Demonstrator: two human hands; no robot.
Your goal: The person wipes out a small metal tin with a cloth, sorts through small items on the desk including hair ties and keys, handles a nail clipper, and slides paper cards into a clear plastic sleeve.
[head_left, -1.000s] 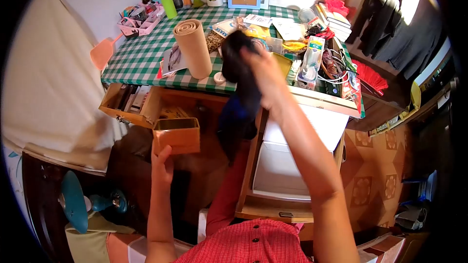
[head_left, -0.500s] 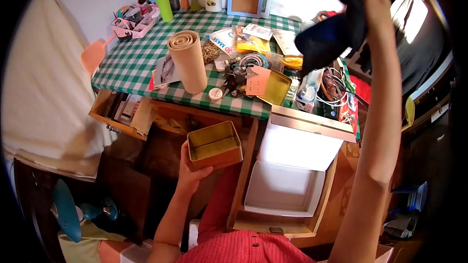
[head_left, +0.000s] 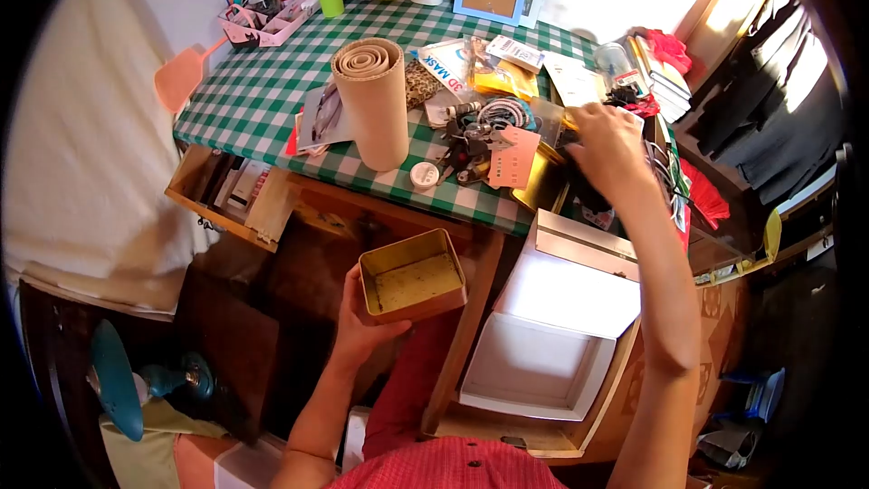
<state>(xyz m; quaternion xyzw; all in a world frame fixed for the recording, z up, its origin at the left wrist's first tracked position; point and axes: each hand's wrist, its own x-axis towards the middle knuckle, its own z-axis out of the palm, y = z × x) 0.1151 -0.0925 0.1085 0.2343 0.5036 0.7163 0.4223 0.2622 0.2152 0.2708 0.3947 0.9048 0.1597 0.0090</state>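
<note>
My left hand (head_left: pixel 358 321) is closed around the side of a rectangular tin box (head_left: pixel 412 276), which has no lid on and a gold inside with a few specks. It is held over the open drawer space in front of the table. My right hand (head_left: pixel 608 149) is low over the right side of the tabletop clutter, its fingers curled. Beneath its palm shows a dark cloth (head_left: pixel 590 188), mostly covered by the hand. Just left of it lie a gold tin lid (head_left: pixel 540 183), a pink card (head_left: pixel 513 158) and a tangle of cables and keys (head_left: pixel 471 149).
A rolled cardboard sheet (head_left: pixel 373 109) stands on the checkered tablecloth (head_left: pixel 272 81). An open white box (head_left: pixel 534 367) sits in the right drawer (head_left: pixel 534 439). A small white round lid (head_left: pixel 424 175) lies near the table edge. A pink organizer (head_left: pixel 272 27) is at the back left.
My right hand has come down from high on the right to the tabletop clutter, bringing the dark cloth with it. My left hand still holds the tin box. The view has shifted slightly.
</note>
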